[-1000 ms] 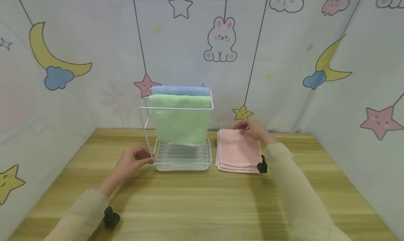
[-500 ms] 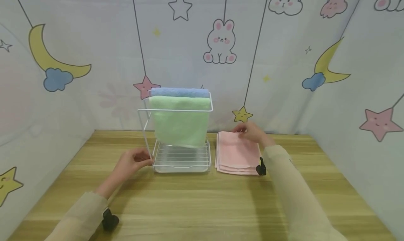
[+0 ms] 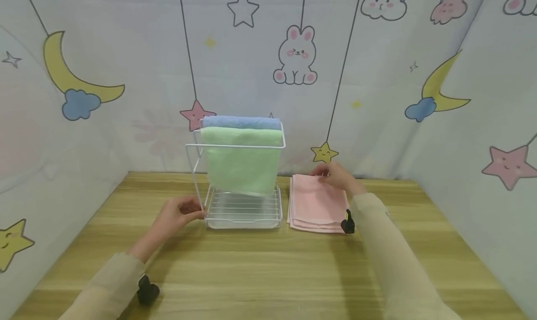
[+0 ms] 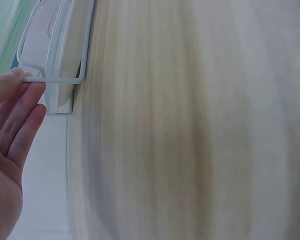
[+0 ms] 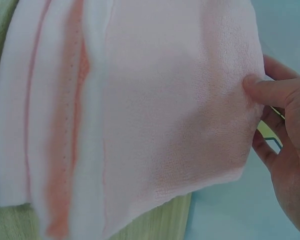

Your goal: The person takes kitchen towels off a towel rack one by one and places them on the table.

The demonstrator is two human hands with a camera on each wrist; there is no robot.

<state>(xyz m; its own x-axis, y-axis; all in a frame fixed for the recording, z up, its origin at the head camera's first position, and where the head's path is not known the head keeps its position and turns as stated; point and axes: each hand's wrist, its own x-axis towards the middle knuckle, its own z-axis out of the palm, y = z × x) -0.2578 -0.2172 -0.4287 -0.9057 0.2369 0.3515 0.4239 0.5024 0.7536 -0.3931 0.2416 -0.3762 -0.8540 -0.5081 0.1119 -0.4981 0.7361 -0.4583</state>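
Note:
A white wire rack point(image 3: 235, 146) stands on the table with a green towel point(image 3: 243, 164) and a blue towel point(image 3: 241, 122) draped over its upper rails. My left hand point(image 3: 178, 213) pinches the rack's lower left wire between thumb and fingers; the left wrist view shows the thumb point(image 4: 10, 80) over the wire. To the right of the rack lies a folded pink towel point(image 3: 316, 203), in several layers. At its far edge my right hand point(image 3: 337, 176) pinches the cloth, thumb on top and fingers behind, as the right wrist view shows.
A shallow tray point(image 3: 243, 223) sits under the wire grid at the rack's base. Behind the wooden table point(image 3: 260, 273) hangs a white curtain point(image 3: 251, 68) printed with stars, moons and a rabbit, with more of it on both sides.
Both hands keep their holds on the rack and the pink towel. The whole head view has shifted slightly; the things on the table stay in place.

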